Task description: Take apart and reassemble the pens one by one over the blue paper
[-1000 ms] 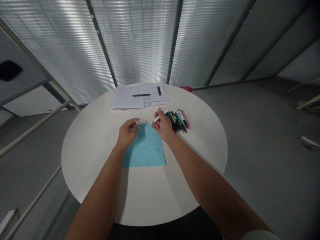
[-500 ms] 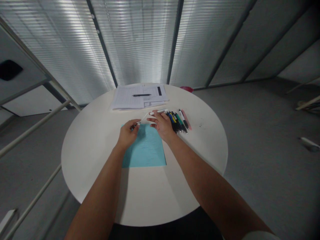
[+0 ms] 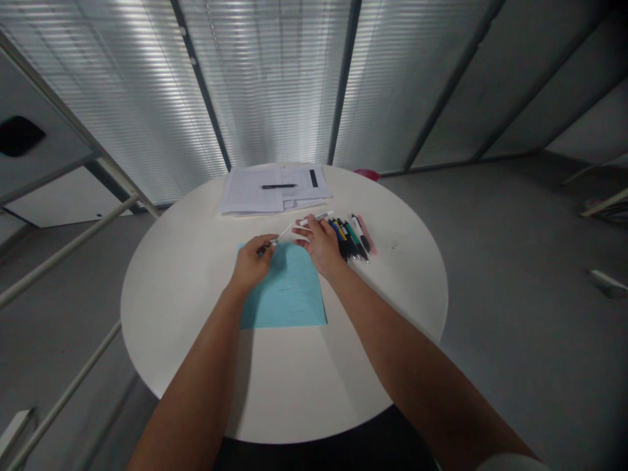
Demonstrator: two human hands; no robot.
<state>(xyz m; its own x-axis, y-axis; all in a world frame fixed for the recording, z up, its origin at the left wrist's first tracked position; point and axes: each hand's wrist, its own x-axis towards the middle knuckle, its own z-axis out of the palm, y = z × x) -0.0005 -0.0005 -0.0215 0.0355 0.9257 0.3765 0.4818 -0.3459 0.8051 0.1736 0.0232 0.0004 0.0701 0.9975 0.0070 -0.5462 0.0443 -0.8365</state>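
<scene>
My left hand [image 3: 251,263] pinches a thin white stick, perhaps a pen refill [image 3: 283,231], which points up and right from my fingertips. My right hand [image 3: 314,246] sits just beside it, with a white pen barrel [image 3: 316,218] held across its fingertips. Both hands are over the top edge of a light blue sheet [image 3: 283,291] lying on the round white table [image 3: 383,288]. Right of my right hand lies a bunch of several pens [image 3: 349,240], with a pink pen [image 3: 366,234] at its far side. My right hand touches none of them that I can see.
A stack of printed papers [image 3: 255,191] lies at the table's far edge, with a black pen [image 3: 279,186] on top. A pink object [image 3: 367,174] shows beyond the rim. Pale metal rails [image 3: 63,248] run at the left, and grey floor surrounds the table.
My right hand has shifted up and slightly right, turning the white barrel from a tilt towards level. My left hand and the stick have barely moved.
</scene>
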